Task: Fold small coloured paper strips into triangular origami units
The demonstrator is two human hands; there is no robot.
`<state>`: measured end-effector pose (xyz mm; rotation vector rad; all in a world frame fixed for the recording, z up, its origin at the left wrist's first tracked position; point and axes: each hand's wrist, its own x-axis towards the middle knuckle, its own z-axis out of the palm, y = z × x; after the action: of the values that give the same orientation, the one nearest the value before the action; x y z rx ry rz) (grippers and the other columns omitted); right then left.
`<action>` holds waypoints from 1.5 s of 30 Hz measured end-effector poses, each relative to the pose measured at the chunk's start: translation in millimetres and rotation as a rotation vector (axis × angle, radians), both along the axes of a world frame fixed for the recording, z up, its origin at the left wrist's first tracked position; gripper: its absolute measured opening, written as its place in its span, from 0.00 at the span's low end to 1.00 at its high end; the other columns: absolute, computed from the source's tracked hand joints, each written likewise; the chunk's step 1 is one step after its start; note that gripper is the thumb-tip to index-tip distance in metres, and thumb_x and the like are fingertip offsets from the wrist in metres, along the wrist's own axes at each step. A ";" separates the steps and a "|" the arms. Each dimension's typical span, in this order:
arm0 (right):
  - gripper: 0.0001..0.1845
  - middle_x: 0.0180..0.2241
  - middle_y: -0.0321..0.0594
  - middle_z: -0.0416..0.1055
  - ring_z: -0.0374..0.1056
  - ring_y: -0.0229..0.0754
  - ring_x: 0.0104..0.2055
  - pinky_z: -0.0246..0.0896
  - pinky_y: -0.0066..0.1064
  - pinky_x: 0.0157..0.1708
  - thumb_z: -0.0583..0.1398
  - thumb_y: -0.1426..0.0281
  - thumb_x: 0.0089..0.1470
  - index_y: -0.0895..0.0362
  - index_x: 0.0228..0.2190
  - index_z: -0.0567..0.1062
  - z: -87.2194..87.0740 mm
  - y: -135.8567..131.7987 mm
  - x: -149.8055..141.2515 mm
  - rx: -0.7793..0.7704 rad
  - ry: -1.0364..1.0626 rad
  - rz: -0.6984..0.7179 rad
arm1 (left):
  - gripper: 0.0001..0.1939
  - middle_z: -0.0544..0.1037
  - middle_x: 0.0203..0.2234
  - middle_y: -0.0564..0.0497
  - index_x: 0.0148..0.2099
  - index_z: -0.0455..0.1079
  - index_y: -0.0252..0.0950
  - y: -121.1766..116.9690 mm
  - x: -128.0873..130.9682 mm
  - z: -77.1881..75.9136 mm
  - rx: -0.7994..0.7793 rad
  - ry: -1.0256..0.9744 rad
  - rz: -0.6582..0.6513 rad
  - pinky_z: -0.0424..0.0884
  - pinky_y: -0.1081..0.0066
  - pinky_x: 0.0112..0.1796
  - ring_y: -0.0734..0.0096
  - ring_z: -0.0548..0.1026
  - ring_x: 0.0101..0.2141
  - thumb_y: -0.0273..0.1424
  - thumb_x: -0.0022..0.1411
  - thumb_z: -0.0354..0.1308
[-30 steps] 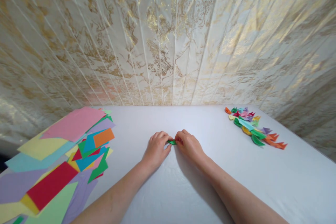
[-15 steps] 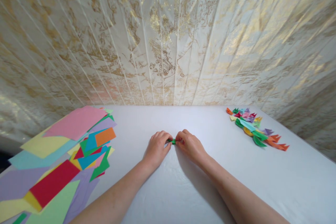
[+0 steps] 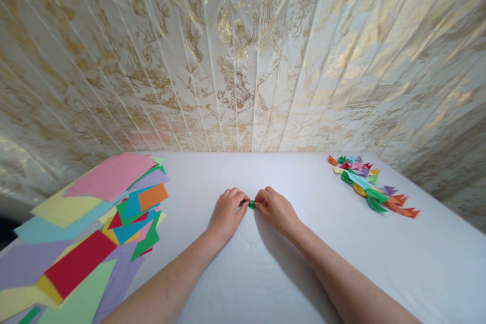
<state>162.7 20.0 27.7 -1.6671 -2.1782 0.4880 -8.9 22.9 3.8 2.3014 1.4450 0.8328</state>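
A small folded piece of green paper (image 3: 251, 204) is held between my two hands over the middle of the white table. My left hand (image 3: 229, 211) pinches its left end between thumb and fingers. At the other end, the fingertips of my right hand (image 3: 276, 208) are closed on it. Only a small green part shows between the fingertips; the rest is covered by my fingers, so its exact folded shape is hard to make out.
Loose coloured paper sheets (image 3: 81, 263) overlap on the left of the white table (image 3: 228, 283), with a pink sheet (image 3: 110, 177) on top at the back. Small folded paper figures (image 3: 359, 179) in several colours cluster at the back right. A gold-patterned curtain (image 3: 243, 61) hangs behind.
The green paper has turned slightly between my fingertips, and less of its length shows. Both hands keep their grip in nearly the same place. The view has shifted a little.
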 end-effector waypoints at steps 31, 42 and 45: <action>0.04 0.35 0.36 0.69 0.65 0.36 0.33 0.50 0.26 0.32 0.59 0.72 0.57 0.54 0.33 0.75 1.2 -2.0 -1.5 0.007 -0.030 0.000 | 0.05 0.74 0.36 0.51 0.38 0.72 0.40 -0.4 0.0 -0.3 -0.008 0.011 -0.003 0.66 0.64 0.44 0.64 0.70 0.42 0.25 0.59 0.58; 0.08 0.34 0.36 0.68 0.64 0.35 0.32 0.49 0.26 0.31 0.56 0.75 0.59 0.54 0.32 0.75 1.9 -1.1 -2.2 0.006 -0.058 -0.014 | 0.05 0.74 0.34 0.51 0.36 0.71 0.39 -0.3 1.5 2.4 0.004 0.037 0.025 0.65 0.65 0.42 0.65 0.69 0.39 0.28 0.64 0.55; 0.09 0.35 0.36 0.69 0.65 0.36 0.33 0.50 0.27 0.32 0.55 0.75 0.59 0.54 0.32 0.75 1.5 -1.2 -1.9 0.009 -0.046 -0.018 | 0.05 0.73 0.34 0.51 0.35 0.70 0.39 0.0 3.5 4.5 0.004 0.057 0.059 0.65 0.65 0.41 0.65 0.69 0.39 0.28 0.64 0.55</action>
<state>160.9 18.8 29.2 -1.7077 -2.1920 0.4380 -5.5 22.9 8.3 2.3136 1.5430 0.7936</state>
